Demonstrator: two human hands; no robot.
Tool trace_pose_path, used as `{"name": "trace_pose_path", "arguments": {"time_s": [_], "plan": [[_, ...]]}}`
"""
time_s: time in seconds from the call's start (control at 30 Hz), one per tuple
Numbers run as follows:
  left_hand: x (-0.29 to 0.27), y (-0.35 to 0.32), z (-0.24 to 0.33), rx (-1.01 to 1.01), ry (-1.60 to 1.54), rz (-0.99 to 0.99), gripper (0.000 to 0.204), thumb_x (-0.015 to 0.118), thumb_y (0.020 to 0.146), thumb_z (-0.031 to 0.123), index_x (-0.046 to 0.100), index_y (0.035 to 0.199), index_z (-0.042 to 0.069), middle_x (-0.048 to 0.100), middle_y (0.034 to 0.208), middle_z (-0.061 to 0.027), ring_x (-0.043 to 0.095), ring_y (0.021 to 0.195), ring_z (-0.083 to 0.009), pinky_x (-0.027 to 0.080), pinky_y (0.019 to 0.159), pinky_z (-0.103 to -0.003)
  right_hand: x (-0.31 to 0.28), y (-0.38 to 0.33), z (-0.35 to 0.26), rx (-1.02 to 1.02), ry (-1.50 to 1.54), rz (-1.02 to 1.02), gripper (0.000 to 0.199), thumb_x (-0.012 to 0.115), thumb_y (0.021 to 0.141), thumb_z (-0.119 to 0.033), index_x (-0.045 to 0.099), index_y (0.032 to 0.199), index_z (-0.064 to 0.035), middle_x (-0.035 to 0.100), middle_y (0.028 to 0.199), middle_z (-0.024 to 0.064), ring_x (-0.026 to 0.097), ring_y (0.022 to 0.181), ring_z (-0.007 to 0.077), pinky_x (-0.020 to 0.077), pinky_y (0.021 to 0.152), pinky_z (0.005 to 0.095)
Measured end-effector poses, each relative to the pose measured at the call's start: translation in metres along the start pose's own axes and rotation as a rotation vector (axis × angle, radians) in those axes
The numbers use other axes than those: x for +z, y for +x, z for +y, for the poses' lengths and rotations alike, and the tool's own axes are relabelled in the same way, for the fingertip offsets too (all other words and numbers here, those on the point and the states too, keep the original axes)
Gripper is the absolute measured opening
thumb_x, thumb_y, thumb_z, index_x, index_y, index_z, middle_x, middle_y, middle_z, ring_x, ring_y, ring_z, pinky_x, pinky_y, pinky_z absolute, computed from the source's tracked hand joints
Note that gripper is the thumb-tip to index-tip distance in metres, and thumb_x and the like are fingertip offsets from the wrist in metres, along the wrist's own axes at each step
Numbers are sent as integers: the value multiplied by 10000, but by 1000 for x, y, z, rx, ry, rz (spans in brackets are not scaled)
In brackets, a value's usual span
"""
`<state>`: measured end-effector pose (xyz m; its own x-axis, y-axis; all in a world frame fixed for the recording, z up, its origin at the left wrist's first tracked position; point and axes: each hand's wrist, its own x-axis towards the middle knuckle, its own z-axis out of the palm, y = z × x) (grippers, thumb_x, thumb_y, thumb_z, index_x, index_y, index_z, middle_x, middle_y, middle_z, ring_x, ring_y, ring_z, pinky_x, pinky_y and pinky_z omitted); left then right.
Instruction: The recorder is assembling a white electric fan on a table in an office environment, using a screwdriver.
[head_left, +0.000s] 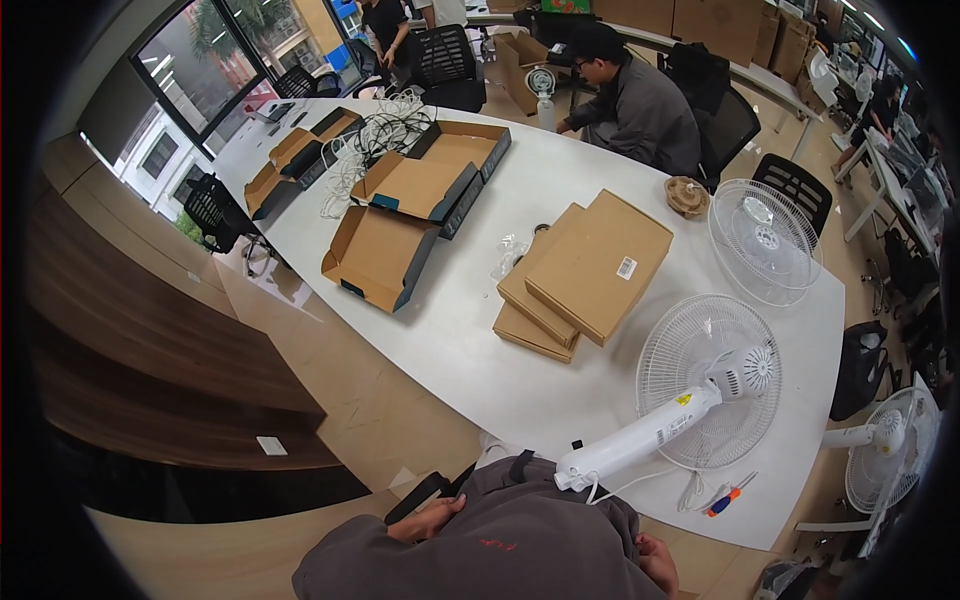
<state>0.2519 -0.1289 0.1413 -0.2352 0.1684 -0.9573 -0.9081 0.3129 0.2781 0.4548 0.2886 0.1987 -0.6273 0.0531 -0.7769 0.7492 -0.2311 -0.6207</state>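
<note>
My left hand [430, 520] is low in front of my grey jacket [480, 545], beside a black object. Its fingers are curled, and whatever they hold, if anything, is hidden. Close to the jacket's right edge is my right hand [657, 562], fingers bent inward and partly out of sight. Nearest to me on the white table [450, 350] lies a white electric fan [650, 430], its round wire cage pointing away and its base end by my jacket. A white cord runs from it. Beside the cage lies a screwdriver [724, 502] with an orange and blue handle.
Stacked flat cardboard boxes [600, 265] stand mid-table. Open box trays [385, 255] and tangled white cables [375, 140] lie at the far left. A loose fan cage [765, 240] and a brown tape roll [687, 197] sit at the right. A seated person [640, 110] is across the table.
</note>
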Motion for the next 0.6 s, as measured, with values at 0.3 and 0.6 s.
{"name": "trace_pose_path", "arguments": {"time_s": [0.3,0.6], "plan": [[-33,54,-75,370,803,653,357,562,956,352,598,946,-3,650,868,-271,631,827,-437,480,731,-471,-3,18,25,-37,143,-131,342,685,753,47,597,1082,18,695,1053,113,663,931,182,506,816,306],[-24,120,-55,428,231,400,349,493,993,302,648,1005,-11,690,906,-153,667,835,-317,498,721,-402,-20,26,65,48,-28,-132,300,654,886,-127,595,1153,-4,679,1095,117,641,970,162,490,841,303]]}}
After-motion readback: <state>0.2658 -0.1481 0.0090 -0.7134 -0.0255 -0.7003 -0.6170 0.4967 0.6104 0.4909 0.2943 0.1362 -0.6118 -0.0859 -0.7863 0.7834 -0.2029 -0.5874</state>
